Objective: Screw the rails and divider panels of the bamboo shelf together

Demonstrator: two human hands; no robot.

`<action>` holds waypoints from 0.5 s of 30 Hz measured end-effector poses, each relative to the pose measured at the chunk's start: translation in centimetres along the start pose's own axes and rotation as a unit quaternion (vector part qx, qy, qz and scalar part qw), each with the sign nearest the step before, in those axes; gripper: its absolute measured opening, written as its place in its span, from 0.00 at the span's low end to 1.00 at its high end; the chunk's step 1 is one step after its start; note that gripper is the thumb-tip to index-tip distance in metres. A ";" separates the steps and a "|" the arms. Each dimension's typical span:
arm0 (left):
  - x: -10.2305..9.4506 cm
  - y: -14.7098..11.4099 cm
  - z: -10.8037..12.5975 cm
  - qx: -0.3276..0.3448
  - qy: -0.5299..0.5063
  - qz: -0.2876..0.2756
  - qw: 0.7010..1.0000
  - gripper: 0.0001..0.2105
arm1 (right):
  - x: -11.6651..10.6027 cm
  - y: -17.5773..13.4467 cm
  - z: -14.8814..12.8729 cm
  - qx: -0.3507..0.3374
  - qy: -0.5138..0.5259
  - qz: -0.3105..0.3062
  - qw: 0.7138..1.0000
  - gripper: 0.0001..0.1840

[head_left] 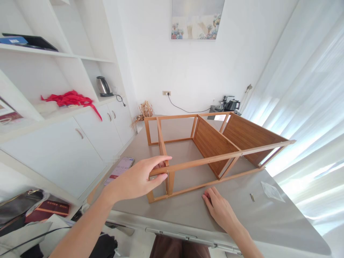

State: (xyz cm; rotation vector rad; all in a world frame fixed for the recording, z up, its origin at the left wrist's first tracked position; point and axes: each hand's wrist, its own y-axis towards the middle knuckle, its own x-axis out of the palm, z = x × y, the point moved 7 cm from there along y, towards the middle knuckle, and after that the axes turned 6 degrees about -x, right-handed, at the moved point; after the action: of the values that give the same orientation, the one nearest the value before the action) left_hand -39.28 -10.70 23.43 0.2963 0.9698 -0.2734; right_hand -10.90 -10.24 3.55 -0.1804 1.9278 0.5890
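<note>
A wooden shelf frame (204, 159) lies on its side on the grey table, with two brown slatted panels between its rails toward the right. My left hand (146, 175) is closed round the near left end of its upper front rail, thumb below and fingers over the top. Against the tabletop, just in front of the lower rail, rests my right hand (219, 208). Its fingers are curled in, and whatever they may hold is hidden. Farther right lie a small metal fastener (252, 197), perhaps a screw, and a clear plastic bag (272, 191).
A phone (119, 170) showing a timer lies left of the frame on the grey table (188, 209). Dried plants (145, 110) and black appliances (228, 104) are at the far side. White cabinets (59, 150) stand left; a pale curtain (309, 118) hangs right.
</note>
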 end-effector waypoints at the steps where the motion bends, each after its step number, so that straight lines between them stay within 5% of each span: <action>1: -0.1 -0.1 0.0 0.001 -0.001 -0.001 1.000 0.23 | -0.1 -0.3 0.0 -0.002 0.008 0.003 1.000 0.14; 10: -0.6 -1.1 0.3 0.007 0.020 0.039 0.999 0.19 | -0.1 -1.8 1.0 -0.003 0.040 0.005 0.999 0.16; 15: -0.4 -1.3 0.5 0.036 0.011 0.099 0.994 0.16 | -3.3 0.3 -3.5 0.015 0.105 0.035 0.994 0.12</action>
State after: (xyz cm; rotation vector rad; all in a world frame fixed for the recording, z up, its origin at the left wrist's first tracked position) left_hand -39.59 -12.04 23.83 0.4598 0.9449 -0.1251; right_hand -12.50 -12.13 7.71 -0.1603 2.1534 0.6071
